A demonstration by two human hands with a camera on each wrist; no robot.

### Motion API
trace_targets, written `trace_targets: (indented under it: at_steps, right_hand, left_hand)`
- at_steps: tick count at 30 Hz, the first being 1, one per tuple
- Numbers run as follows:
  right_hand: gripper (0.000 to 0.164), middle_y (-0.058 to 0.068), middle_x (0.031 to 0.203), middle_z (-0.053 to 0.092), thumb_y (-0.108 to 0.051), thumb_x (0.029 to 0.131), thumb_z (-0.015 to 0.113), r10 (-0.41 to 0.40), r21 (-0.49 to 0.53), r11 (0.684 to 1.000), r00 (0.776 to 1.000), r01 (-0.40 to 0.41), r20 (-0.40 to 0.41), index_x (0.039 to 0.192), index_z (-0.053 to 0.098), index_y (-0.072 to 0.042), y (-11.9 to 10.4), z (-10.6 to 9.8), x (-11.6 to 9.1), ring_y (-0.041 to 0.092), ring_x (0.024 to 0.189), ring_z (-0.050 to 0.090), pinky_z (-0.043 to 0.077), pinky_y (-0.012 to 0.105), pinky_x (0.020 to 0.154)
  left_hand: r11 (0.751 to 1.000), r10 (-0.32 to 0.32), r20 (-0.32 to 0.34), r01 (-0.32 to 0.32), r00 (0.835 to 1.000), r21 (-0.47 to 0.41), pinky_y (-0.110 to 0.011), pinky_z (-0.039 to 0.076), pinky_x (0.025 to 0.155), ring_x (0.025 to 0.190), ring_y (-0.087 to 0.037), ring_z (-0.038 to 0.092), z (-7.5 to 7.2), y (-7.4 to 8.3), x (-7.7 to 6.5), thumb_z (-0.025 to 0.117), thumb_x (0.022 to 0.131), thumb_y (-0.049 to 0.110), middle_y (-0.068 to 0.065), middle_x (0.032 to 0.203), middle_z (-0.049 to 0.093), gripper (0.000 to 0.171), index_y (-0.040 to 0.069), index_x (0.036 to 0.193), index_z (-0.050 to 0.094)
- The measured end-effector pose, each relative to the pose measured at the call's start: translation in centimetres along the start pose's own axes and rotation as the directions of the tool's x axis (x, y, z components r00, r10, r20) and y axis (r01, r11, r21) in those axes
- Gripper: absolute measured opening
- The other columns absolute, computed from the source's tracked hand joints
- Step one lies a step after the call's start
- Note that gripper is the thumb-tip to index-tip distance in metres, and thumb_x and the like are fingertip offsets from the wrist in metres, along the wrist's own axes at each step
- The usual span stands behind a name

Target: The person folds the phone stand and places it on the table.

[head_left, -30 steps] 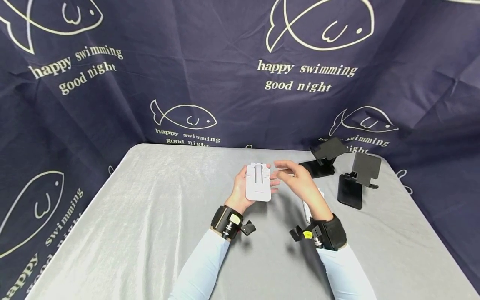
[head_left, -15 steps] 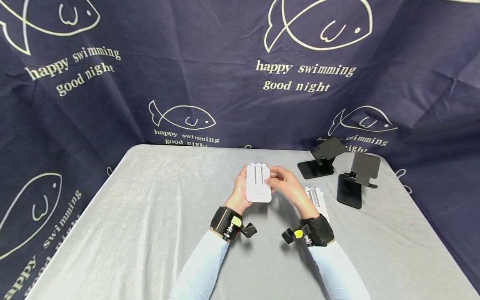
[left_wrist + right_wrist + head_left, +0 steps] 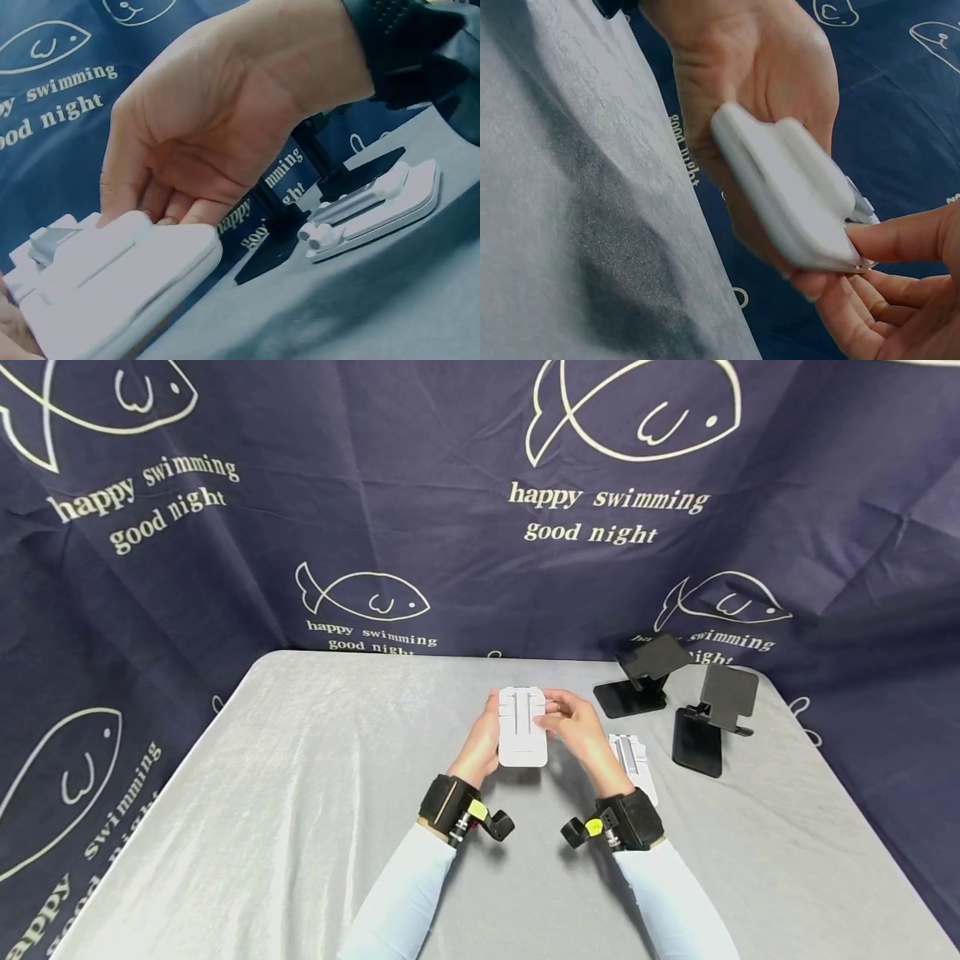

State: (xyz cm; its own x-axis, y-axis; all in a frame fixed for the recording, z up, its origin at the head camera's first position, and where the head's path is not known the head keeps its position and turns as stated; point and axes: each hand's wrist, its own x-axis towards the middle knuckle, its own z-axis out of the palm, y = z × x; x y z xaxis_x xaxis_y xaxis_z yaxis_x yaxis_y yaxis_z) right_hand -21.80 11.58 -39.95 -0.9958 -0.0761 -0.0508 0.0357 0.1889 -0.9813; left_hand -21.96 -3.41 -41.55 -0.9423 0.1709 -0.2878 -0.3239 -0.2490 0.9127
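Note:
A folded white phone stand is held above the table between both hands. My left hand grips it from the left, its palm along the back; in the right wrist view that left hand lies behind the stand, a fingertip showing past its edge. My right hand pinches the stand's right edge, thumb on the grooved face and fingers behind. The left wrist view shows the right hand reaching down to the white stand. A second folded white phone stand lies on the table, partly behind the right forearm.
Two black phone stands, unfolded, stand at the back right: one near the rear edge, another farther right. A grey cloth covers the table. A dark blue curtain with fish drawings hangs behind. Both wrists wear black camera straps.
My right hand came left and took hold of the stand's right edge. The held stand has shifted slightly right, and more of the second white stand shows.

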Motion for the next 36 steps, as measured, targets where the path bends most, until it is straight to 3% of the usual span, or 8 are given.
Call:
trace_targets:
  at_steps: [6,11,15,20,27,36]
  right_hand:
    - [0.049,0.019,0.103,0.065,0.004,0.082,0.063,0.005,0.035,0.999,1.0,-0.005,-0.002,0.129,0.051,0.009,-0.1,-0.4,0.2,0.003,0.073,0.06,0.056,0.027,0.071]
    - [0.048,0.02,0.103,0.066,0.005,0.082,0.063,-0.004,0.021,1.0,1.0,0.004,0.003,0.128,0.052,0.009,-0.1,-0.6,0.4,0.002,0.072,0.06,0.054,0.022,0.067]
    - [0.048,0.024,0.106,0.065,0.005,0.082,0.063,-0.012,0.017,1.0,1.0,0.012,0.003,0.129,0.052,0.009,-0.1,-0.8,0.4,0.001,0.072,0.06,0.053,0.02,0.065]
    - [0.047,0.026,0.108,0.065,0.005,0.083,0.062,-0.015,0.014,1.0,1.0,0.015,0.011,0.129,0.052,0.01,0.0,-0.8,0.5,0.001,0.072,0.06,0.053,0.019,0.065]
    - [0.047,0.026,0.107,0.064,0.005,0.084,0.061,-0.008,-0.029,1.0,1.0,0.009,0.03,0.129,0.051,0.01,0.6,-0.8,0.7,0.002,0.074,0.06,0.053,0.019,0.067]
    - [0.053,0.023,0.096,0.061,0.006,0.084,0.061,0.01,-0.18,0.983,0.984,0.023,0.18,0.134,0.043,0.012,0.3,-3.2,0.6,0.009,0.072,0.059,0.056,0.025,0.067]
  left_hand:
    - [0.993,0.042,0.15,-0.058,0.988,0.105,-0.023,0.051,0.061,0.072,-0.007,0.059,-0.7,1.0,-0.1,0.03,0.103,0.031,0.0,0.087,0.058,0.046,0.0,0.133,0.044]
    - [0.961,0.02,0.223,-0.081,0.975,0.265,-0.029,0.056,0.063,0.074,-0.011,0.063,-2.0,1.9,-0.1,0.041,0.098,0.015,-0.006,0.092,0.062,0.04,-0.002,0.134,0.044]
    - [0.941,0.02,0.236,-0.098,0.971,0.323,-0.034,0.059,0.066,0.075,-0.016,0.065,-3.1,2.3,-0.1,0.049,0.093,0.006,-0.017,0.102,0.065,0.039,-0.004,0.131,0.049]
    - [0.943,0.038,0.245,-0.116,0.969,0.311,-0.035,0.059,0.067,0.072,-0.017,0.067,-3.5,2.2,0.0,0.054,0.09,0.0,-0.024,0.104,0.066,0.04,-0.008,0.129,0.05]
    - [0.938,0.053,0.233,-0.128,0.971,0.322,-0.034,0.059,0.064,0.067,-0.017,0.067,-3.3,2.0,0.0,0.053,0.088,-0.006,-0.028,0.102,0.066,0.036,-0.012,0.123,0.052]
    - [0.936,0.02,0.212,-0.093,0.977,0.339,-0.037,0.059,0.07,0.078,-0.022,0.069,-1.6,0.8,-0.1,0.055,0.088,-0.005,-0.027,0.108,0.065,0.035,-0.007,0.123,0.052]
